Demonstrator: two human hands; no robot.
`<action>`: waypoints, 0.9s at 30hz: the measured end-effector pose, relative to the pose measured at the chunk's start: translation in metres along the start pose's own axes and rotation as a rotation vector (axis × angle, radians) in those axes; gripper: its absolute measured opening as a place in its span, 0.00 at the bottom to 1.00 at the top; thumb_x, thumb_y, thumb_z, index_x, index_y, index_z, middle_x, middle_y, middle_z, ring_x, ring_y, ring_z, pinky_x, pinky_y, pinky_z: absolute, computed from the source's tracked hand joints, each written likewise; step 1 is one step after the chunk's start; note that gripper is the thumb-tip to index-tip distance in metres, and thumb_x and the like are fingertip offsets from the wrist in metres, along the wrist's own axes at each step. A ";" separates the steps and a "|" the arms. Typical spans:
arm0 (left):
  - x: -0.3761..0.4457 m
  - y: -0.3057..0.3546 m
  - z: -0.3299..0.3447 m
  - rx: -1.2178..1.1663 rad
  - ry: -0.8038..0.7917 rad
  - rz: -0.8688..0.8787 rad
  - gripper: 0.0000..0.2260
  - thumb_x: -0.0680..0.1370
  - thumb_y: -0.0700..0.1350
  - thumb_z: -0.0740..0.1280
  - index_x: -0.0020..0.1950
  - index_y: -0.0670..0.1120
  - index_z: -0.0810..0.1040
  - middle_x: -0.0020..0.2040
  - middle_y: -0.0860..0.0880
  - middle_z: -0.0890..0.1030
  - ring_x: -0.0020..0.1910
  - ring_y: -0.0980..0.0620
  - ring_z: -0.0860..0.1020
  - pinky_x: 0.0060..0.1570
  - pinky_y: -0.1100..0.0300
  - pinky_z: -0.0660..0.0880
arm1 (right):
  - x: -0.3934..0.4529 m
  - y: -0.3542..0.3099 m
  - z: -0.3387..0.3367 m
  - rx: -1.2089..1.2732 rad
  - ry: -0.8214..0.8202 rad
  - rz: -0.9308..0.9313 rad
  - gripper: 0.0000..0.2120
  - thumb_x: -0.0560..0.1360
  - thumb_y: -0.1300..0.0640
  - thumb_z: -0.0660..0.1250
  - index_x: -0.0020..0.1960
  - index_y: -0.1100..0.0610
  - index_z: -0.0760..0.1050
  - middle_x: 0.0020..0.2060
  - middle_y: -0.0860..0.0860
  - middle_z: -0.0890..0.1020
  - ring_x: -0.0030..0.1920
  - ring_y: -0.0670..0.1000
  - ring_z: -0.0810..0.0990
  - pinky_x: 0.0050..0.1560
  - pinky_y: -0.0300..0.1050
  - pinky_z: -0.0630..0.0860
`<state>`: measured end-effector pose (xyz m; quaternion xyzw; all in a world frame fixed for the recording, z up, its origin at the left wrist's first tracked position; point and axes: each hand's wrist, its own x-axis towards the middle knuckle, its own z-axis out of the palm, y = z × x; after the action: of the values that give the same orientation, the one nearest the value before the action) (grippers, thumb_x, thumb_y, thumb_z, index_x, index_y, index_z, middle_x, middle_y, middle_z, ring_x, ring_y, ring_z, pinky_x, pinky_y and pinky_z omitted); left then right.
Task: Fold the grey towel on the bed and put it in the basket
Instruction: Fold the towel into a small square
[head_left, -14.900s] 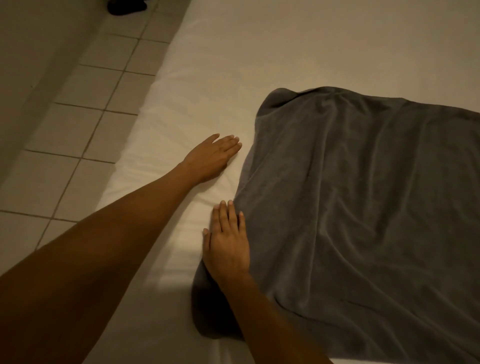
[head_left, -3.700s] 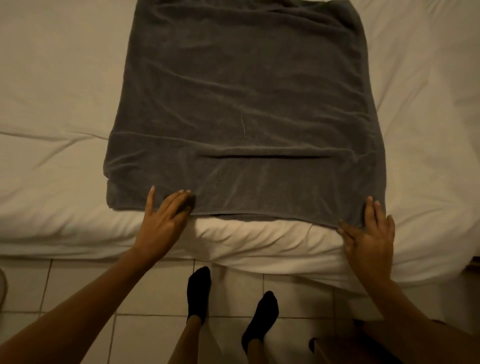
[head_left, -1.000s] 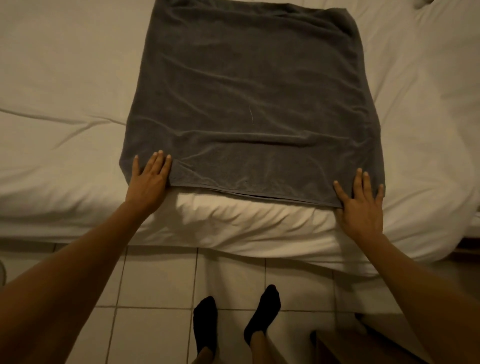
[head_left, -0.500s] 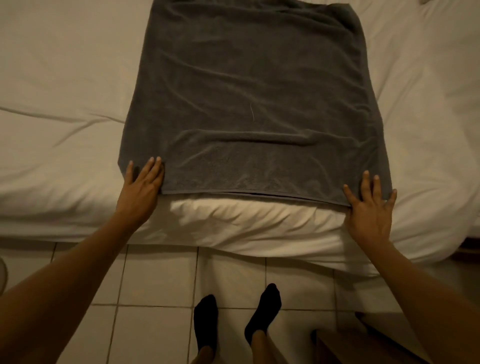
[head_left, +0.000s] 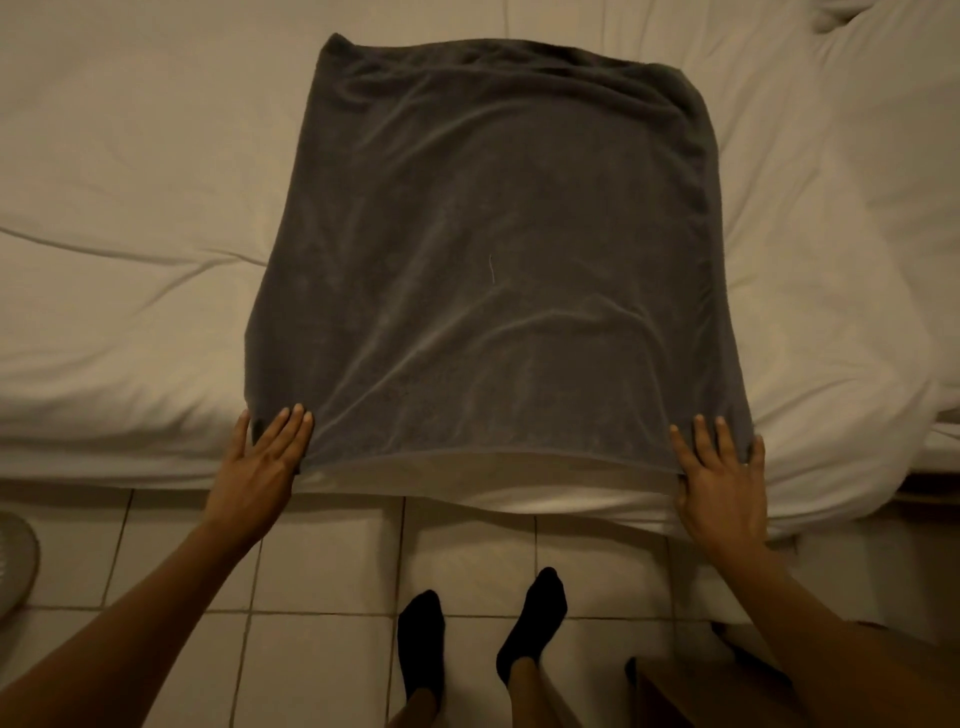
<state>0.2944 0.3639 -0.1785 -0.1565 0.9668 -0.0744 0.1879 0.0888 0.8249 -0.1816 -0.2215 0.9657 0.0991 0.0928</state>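
The grey towel lies spread on the white bed, its far edge crumpled near the top of the view. My left hand pinches the towel's near left corner, and my right hand pinches its near right corner. Between my hands the near edge is pulled taut and held slightly above the mattress edge, with white sheet showing under it. The basket is not in view.
I stand on a pale tiled floor in black socks, close to the bed's edge. A brown wooden piece of furniture sits at the bottom right. A pale round object lies at the left edge.
Both hands went from pressing flat at the near corners to gripping them. The towel's near edge has come toward me, lifted off the mattress and drawn taut.
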 end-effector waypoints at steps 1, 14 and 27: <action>0.001 0.002 0.004 0.017 0.002 0.004 0.29 0.78 0.40 0.61 0.77 0.42 0.52 0.77 0.44 0.56 0.77 0.47 0.56 0.67 0.51 0.22 | -0.002 -0.002 0.004 -0.011 -0.029 0.007 0.36 0.63 0.61 0.77 0.69 0.57 0.70 0.67 0.63 0.72 0.69 0.66 0.67 0.68 0.68 0.53; 0.028 0.030 -0.001 -0.079 0.004 0.054 0.32 0.76 0.46 0.67 0.76 0.43 0.56 0.75 0.42 0.62 0.75 0.46 0.63 0.68 0.47 0.24 | 0.020 -0.026 -0.008 0.016 -0.059 0.031 0.32 0.75 0.53 0.66 0.76 0.48 0.56 0.76 0.61 0.55 0.77 0.61 0.50 0.72 0.64 0.39; 0.067 0.002 -0.074 -0.089 0.039 -0.003 0.35 0.71 0.40 0.72 0.75 0.43 0.62 0.76 0.42 0.62 0.75 0.45 0.61 0.66 0.44 0.23 | 0.038 -0.020 -0.073 0.058 -0.020 0.166 0.32 0.75 0.60 0.65 0.76 0.50 0.57 0.75 0.64 0.55 0.76 0.62 0.51 0.72 0.65 0.43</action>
<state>0.2058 0.3498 -0.1335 -0.1647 0.9723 -0.0348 0.1619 0.0544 0.7753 -0.1226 -0.1369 0.9822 0.0805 0.1002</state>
